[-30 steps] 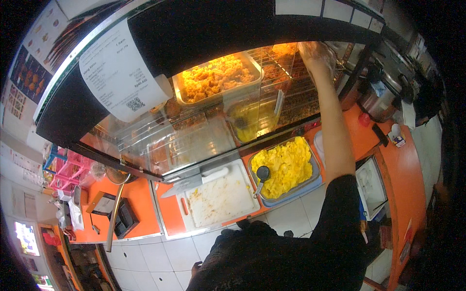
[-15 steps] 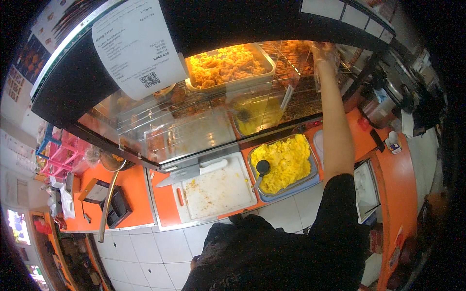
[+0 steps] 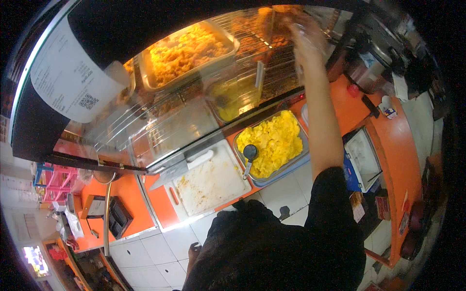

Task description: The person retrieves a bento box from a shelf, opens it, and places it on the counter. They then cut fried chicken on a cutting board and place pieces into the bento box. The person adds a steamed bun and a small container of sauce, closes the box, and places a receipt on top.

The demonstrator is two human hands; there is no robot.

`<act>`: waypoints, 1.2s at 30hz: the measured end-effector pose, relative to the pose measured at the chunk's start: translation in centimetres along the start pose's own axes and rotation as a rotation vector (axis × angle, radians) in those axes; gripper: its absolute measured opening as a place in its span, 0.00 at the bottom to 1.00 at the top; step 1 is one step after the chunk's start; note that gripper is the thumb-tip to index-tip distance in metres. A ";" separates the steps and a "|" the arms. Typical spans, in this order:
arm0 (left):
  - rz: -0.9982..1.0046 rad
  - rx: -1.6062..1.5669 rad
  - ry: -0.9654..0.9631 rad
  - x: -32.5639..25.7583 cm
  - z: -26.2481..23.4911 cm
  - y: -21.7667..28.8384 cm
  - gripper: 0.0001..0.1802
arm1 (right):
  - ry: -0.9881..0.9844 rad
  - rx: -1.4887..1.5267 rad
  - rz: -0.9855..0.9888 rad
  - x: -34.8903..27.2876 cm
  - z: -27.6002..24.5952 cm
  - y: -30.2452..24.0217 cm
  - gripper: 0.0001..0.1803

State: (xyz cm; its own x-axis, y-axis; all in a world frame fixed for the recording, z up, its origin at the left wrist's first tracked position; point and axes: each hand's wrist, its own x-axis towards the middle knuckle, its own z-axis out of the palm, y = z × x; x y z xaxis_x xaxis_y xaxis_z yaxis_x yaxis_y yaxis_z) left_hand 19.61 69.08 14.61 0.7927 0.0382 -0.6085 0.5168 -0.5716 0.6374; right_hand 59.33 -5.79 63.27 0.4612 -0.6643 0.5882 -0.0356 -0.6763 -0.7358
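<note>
Right hand: the right hand (image 3: pixel 309 41), apparently in a clear plastic glove, is raised inside the glass-fronted display case (image 3: pixel 189 138) at its far right; motion blur and angle prevent telling whether the fingers are closed or gripping anything.
Fried food by the hand: golden-orange fried food (image 3: pixel 266 18) is at the upper right of the case, just left of the fingers; contact cannot be determined.
Left hand: the left hand (image 3: pixel 194 249) is low beside the black-clothed torso, over the white tiled floor (image 3: pixel 145 254); partly hidden, grip cannot be told.
Tray in case: a rectangular silver metal tray (image 3: pixel 194 72) bears a heap of orange fried pieces (image 3: pixel 187 48).
Yellow food: a heap of bright yellow food (image 3: pixel 276 140) fills a rectangular metal pan on the orange counter (image 3: pixel 347 114); a round black scoop (image 3: pixel 250 152) rests on it.
Cutting station: a stained white cutting board (image 3: pixel 213 182) lies left of the pan; a white-handled knife (image 3: pixel 200 159) lies along its rear edge.
</note>
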 end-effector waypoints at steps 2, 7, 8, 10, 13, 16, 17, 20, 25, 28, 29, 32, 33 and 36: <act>-0.057 -0.006 0.045 -0.9 -0.7 2.6 0.23 | 0.195 0.231 -0.140 -2.8 -2.1 0.4 0.27; -0.059 -0.063 0.220 -4.5 1.4 6.4 0.19 | -0.008 0.608 0.278 -16.4 -5.3 0.1 0.30; -0.016 -0.004 0.258 -4.9 2.0 6.4 0.19 | -0.159 0.575 0.321 -19.6 -4.5 -0.2 0.30; 0.032 0.020 0.292 -5.5 3.4 5.8 0.19 | -0.478 0.623 0.412 -27.3 -1.6 -0.9 0.29; -0.283 -0.564 0.274 -5.4 5.1 4.5 0.19 | -0.755 0.662 0.292 -37.6 3.9 -1.9 0.21; -0.160 -0.109 0.266 -5.6 6.2 4.1 0.18 | -0.934 0.643 0.247 -45.0 8.0 -2.2 0.22; -0.145 -0.179 0.281 -5.8 6.6 4.3 0.19 | -1.039 0.581 0.285 -46.4 8.6 -2.2 0.26; -0.241 -0.256 0.326 -6.7 7.3 5.4 0.19 | -1.270 0.395 0.347 -48.1 9.4 -2.6 0.25; -0.195 -0.357 0.460 -8.5 7.8 7.6 0.17 | -1.238 0.016 -0.257 -43.6 10.0 -1.8 0.23; -0.110 -0.224 0.582 -8.6 7.2 9.7 0.16 | -1.152 -0.093 -0.603 -41.6 13.3 -0.7 0.23; -0.093 -0.253 0.619 -8.4 6.9 10.7 0.14 | -1.060 -0.091 -0.780 -41.4 14.6 -0.3 0.23; -0.084 -0.376 0.656 -7.6 5.3 14.1 0.12 | -1.194 -0.321 -0.902 -42.3 17.3 -0.3 0.24; -0.033 -0.337 0.683 -7.5 4.6 15.4 0.11 | -1.238 -0.236 -0.897 -41.9 17.8 -0.5 0.25; 0.002 -0.268 0.718 -6.8 2.4 19.1 0.11 | -1.526 -0.167 -0.694 -40.2 17.3 -1.8 0.25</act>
State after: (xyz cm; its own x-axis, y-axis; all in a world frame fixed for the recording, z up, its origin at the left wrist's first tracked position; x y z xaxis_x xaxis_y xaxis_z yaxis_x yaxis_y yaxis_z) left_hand 23.33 55.97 29.76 0.7618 0.6131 -0.2090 0.5034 -0.3573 0.7867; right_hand 56.22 27.67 35.16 0.8017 0.5785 -0.1501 0.4874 -0.7782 -0.3961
